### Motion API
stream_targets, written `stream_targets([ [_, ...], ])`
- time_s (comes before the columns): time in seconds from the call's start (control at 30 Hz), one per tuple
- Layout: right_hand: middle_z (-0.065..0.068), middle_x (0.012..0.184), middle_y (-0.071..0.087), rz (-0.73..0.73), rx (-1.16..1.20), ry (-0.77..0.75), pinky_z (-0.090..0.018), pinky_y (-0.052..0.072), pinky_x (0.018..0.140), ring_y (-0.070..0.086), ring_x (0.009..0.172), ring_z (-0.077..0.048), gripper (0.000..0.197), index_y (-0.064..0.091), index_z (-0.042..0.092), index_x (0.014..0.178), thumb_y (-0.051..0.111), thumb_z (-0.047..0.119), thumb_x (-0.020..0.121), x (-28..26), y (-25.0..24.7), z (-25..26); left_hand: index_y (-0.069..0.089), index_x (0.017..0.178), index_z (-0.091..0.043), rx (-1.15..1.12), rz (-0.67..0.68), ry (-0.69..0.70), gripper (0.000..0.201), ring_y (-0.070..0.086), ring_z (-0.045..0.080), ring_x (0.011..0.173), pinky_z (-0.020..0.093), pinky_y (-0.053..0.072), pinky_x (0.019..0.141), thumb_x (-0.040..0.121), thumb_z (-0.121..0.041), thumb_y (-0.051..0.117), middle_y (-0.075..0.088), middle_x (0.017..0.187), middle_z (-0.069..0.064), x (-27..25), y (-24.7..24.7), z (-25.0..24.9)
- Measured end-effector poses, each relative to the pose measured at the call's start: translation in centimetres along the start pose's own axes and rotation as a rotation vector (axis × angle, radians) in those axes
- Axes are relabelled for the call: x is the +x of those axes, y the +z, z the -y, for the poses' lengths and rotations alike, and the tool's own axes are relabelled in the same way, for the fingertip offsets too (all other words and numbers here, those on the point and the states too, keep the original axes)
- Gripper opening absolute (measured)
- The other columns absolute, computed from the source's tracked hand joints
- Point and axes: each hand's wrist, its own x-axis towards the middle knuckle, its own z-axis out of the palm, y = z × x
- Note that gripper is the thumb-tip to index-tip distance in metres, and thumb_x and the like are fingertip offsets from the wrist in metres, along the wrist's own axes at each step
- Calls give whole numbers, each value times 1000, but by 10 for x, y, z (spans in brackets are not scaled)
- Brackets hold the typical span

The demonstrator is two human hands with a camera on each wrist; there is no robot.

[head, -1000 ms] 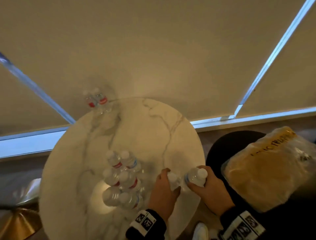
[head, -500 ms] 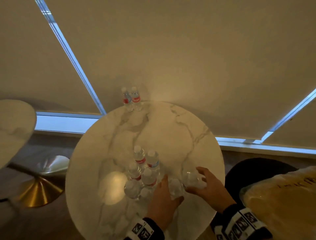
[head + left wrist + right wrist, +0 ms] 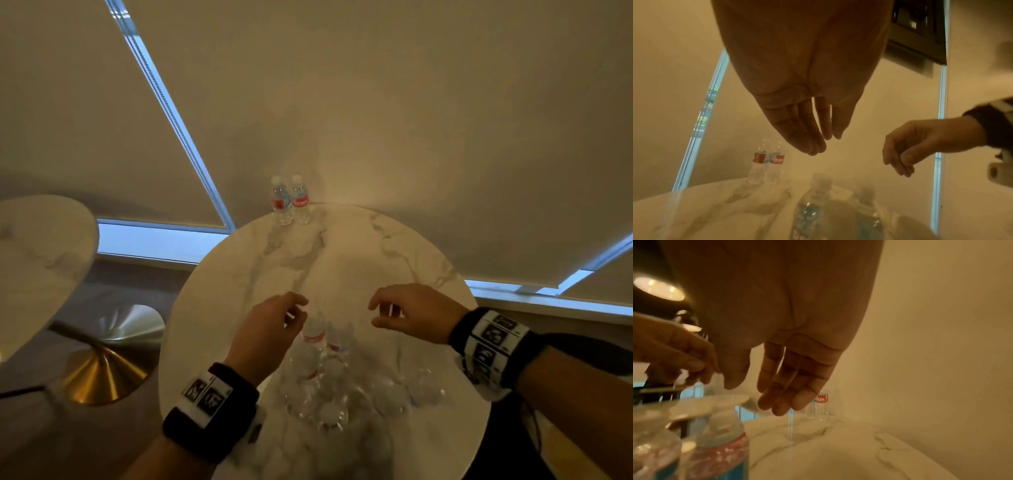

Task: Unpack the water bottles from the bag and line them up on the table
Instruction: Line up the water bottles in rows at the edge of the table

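Several clear water bottles [image 3: 325, 370] with white caps and red labels stand clustered near the front of the round marble table [image 3: 394, 246]. Two more bottles [image 3: 291, 202] stand together at its far edge, also seen from the left wrist [image 3: 767, 164] and the right wrist [image 3: 819, 407]. My left hand [image 3: 274, 325] hovers over the cluster's left side, fingers relaxed and holding nothing [image 3: 813, 129]. Above the table to the right, my right hand [image 3: 407, 311] hangs empty with loosely curled fingers [image 3: 789, 386]. The bag is out of view.
A second marble table [image 3: 37, 260] on a gold cone base [image 3: 99, 370] stands to the left. Drawn beige blinds [image 3: 376, 102] hang right behind the table, with strips of window [image 3: 150, 240] below them. A dark seat edge [image 3: 582, 346] lies at the right.
Both hands have let go of the two bottles they set down at the cluster's right and have risen, moving forward over the table. The view has tilted up, and the bag has left the frame.
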Motion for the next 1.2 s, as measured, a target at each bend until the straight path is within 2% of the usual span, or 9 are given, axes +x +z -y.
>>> stream_targets([
  [0.03, 13, 96, 64, 43, -38, -3, -26, 46, 75, 60, 83, -8, 33, 59, 31, 114, 58, 52, 88, 14, 3, 3, 67, 128, -30, 11, 63, 27, 28, 69, 16, 99, 39, 60, 94, 101, -25, 68, 73, 113, -2, 14, 2, 7],
  [0.13, 10, 101, 62, 144, -64, 0, -29, 49, 77, 59, 85, -12, 43, 53, 36, 121, 59, 57, 84, 46, 11, 11, 56, 143, -37, 121, 275, 116, 45, 61, 18, 119, 33, 52, 104, 100, -32, 69, 60, 133, -2, 46, 13, 21],
  [0.3, 4, 101, 58, 248, -134, -132, -27, 44, 70, 53, 79, -13, 45, 52, 35, 119, 61, 58, 81, 77, 36, 13, 67, 129, -31, 171, 426, 117, 41, 62, 18, 111, 33, 55, 103, 90, -36, 80, 58, 129, -1, 76, 30, 34],
  [0.4, 1, 98, 57, 226, -165, -199, -27, 36, 68, 45, 74, -12, 36, 54, 26, 113, 60, 48, 86, 87, 36, 3, 69, 123, -22, 137, 404, 114, 34, 55, 13, 94, 29, 54, 93, 91, -30, 79, 57, 125, 3, 90, 32, 36],
  [0.5, 1, 96, 59, 196, -142, -146, -27, 37, 70, 47, 76, -14, 34, 56, 24, 112, 57, 47, 88, 101, 16, -19, 69, 123, -18, 121, 374, 106, 33, 59, 19, 94, 26, 49, 86, 93, -26, 78, 58, 125, 6, 118, 29, 33],
  [0.7, -2, 102, 64, 35, -157, 20, -31, 42, 78, 59, 93, -24, 35, 59, 20, 116, 60, 42, 88, 163, -46, -84, 69, 126, -13, 166, 275, 121, 33, 62, 33, 116, 25, 42, 91, 96, -27, 74, 62, 127, 13, 236, 25, 10],
  [0.87, -11, 114, 62, -63, -214, 114, -34, 43, 82, 58, 102, -29, 36, 58, 16, 120, 60, 36, 90, 243, -89, -114, 68, 125, -15, 143, 160, 77, 31, 62, 33, 122, 42, 52, 104, 98, -29, 71, 64, 134, 15, 333, 27, -1],
  [1.03, -14, 115, 61, -116, -215, 136, -37, 43, 84, 57, 104, -32, 37, 58, 16, 121, 62, 34, 89, 301, -107, -122, 67, 126, -11, 159, 83, 51, 32, 62, 33, 121, 40, 52, 101, 99, -30, 69, 62, 135, 17, 393, 28, -1],
  [1.2, -10, 115, 56, -119, -185, 75, -33, 42, 81, 58, 98, -30, 33, 58, 25, 123, 62, 24, 90, 331, -109, -123, 67, 120, -4, 247, 79, 68, 35, 60, 33, 118, 43, 53, 98, 101, -34, 66, 67, 123, 17, 426, 27, 11],
])
